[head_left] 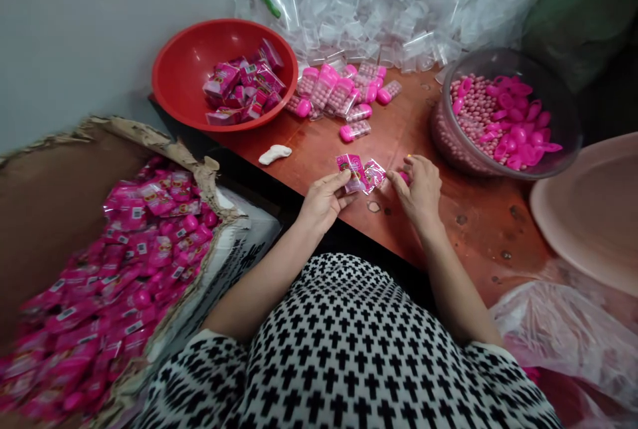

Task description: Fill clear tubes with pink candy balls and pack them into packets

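My left hand point(323, 200) pinches a small pink printed plastic packet point(355, 172) just above the brown table point(478, 223). My right hand point(419, 190) is closed beside the packet's clear open end, with a small pink piece point(403, 177) showing between its fingers. Both hands sit near the table's front edge. Several filled clear tubes with pink caps point(339, 97) lie further back on the table.
A red bowl point(184, 70) at the back left holds pink packets. A clear bowl point(558, 117) on the right holds pink beads and caps. A torn cardboard box point(60, 183) of packed pink packets stands at my left. Clear plastic bags point(399, 4) pile behind; a pink tray point(593, 210) lies right.
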`<act>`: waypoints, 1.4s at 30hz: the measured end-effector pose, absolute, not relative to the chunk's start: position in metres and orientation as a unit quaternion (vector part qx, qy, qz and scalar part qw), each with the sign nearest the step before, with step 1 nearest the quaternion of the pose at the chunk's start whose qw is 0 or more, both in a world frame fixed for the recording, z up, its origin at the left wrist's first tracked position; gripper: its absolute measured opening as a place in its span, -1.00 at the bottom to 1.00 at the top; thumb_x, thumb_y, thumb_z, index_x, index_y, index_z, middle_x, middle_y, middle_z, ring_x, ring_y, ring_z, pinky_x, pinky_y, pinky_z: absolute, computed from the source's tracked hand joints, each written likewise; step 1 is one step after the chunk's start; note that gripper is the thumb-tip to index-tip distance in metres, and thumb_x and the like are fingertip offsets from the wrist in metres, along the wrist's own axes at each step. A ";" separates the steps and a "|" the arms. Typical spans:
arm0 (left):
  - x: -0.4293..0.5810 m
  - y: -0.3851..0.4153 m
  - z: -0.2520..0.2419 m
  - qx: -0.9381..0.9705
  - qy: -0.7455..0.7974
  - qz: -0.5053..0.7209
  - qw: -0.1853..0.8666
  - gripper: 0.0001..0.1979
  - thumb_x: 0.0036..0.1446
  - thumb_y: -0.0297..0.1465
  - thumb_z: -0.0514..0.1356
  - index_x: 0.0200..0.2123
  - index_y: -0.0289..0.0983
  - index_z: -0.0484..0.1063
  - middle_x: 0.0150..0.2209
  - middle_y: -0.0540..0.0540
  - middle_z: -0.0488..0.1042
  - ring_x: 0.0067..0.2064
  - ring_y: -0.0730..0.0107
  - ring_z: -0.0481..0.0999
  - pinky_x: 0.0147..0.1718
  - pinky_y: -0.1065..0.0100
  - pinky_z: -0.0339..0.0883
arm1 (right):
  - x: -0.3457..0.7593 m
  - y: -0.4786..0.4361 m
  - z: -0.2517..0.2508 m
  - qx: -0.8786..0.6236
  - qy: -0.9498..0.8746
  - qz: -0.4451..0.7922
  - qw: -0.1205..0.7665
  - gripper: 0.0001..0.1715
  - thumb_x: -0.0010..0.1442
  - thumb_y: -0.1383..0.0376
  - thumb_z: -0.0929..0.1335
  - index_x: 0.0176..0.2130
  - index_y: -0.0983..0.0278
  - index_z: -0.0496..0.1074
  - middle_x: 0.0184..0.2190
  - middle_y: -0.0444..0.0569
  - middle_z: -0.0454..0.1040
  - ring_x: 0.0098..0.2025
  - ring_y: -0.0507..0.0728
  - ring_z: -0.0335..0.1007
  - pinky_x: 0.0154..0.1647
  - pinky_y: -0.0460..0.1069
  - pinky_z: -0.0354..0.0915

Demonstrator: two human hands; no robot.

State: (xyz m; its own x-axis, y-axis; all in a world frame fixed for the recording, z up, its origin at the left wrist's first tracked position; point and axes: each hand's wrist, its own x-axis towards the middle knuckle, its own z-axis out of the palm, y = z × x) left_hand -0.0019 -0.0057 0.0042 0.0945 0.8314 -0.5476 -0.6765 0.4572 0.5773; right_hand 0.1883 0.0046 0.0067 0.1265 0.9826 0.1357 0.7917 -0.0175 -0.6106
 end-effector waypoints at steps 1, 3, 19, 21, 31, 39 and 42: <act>0.001 -0.007 0.005 0.096 0.427 0.510 0.740 -0.92 0.05 -0.45 0.37 -0.42 -0.34 0.57 -0.42 -0.09 0.60 -0.39 0.45 0.58 -0.32 0.39 0.54 | 0.184 0.005 0.008 -0.662 -0.623 0.232 0.347 -0.46 0.19 -0.10 0.37 -0.04 0.22 0.45 0.06 0.17 0.48 0.09 0.32 0.36 0.16 0.25 0.24; 0.006 -0.009 0.007 0.124 0.411 0.499 0.753 -0.90 0.06 -0.42 0.37 -0.40 -0.35 0.59 -0.38 -0.12 0.62 -0.35 0.40 0.60 -0.28 0.35 0.55 | 0.175 0.007 0.012 -0.584 -0.553 0.412 0.429 -0.44 0.13 -0.11 0.42 -0.03 0.17 0.43 -0.11 0.04 0.55 -0.13 0.19 0.46 -0.07 0.11 0.37; 0.018 -0.002 0.004 0.112 0.474 0.509 0.710 -0.71 -0.13 -0.47 0.49 -0.60 -0.33 0.39 -0.52 -0.01 0.55 -0.46 0.48 0.55 -0.42 0.45 0.49 | 0.232 0.008 0.022 -0.636 -0.572 0.327 0.402 -0.71 0.16 0.10 0.42 -0.18 0.22 0.52 -0.28 -0.03 0.57 -0.27 0.15 0.48 -0.21 0.06 0.36; 0.018 -0.001 0.002 0.087 0.473 0.511 0.712 -0.74 -0.07 -0.46 0.46 -0.55 -0.31 0.41 -0.49 -0.01 0.57 -0.45 0.49 0.56 -0.40 0.45 0.49 | 0.242 0.002 0.019 -0.681 -0.629 0.233 0.293 -0.73 0.21 0.15 0.39 -0.17 0.26 0.55 -0.20 0.08 0.57 -0.17 0.23 0.49 -0.08 0.14 0.35; 0.019 0.004 -0.005 -0.023 0.474 0.526 0.706 -0.88 0.18 -0.49 0.31 -0.41 -0.27 0.46 -0.43 -0.01 0.59 -0.38 0.46 0.60 -0.29 0.41 0.56 | 0.232 -0.015 0.003 -0.706 -0.546 0.350 0.284 -0.63 -0.02 0.07 0.54 -0.39 0.24 0.41 -0.50 -0.08 0.51 -0.48 0.10 0.39 -0.46 0.00 0.32; 0.025 0.005 -0.006 -0.052 0.472 0.555 0.683 -0.90 0.15 -0.44 0.34 -0.35 -0.28 0.47 -0.38 -0.02 0.60 -0.28 0.44 0.63 -0.12 0.34 0.56 | 0.169 -0.061 0.009 -0.588 -0.351 0.549 0.479 -0.50 -0.13 0.05 0.59 -0.39 0.23 0.35 -0.56 -0.15 0.54 -0.61 0.01 0.41 -0.63 -0.10 0.35; 0.028 0.003 -0.004 -0.058 0.456 0.555 0.693 -0.91 0.19 -0.45 0.32 -0.35 -0.28 0.47 -0.39 -0.03 0.60 -0.29 0.46 0.62 -0.12 0.38 0.54 | 0.158 -0.065 0.005 -0.594 -0.344 0.540 0.487 -0.50 -0.12 0.05 0.59 -0.36 0.23 0.35 -0.53 -0.18 0.53 -0.59 0.01 0.42 -0.63 -0.10 0.37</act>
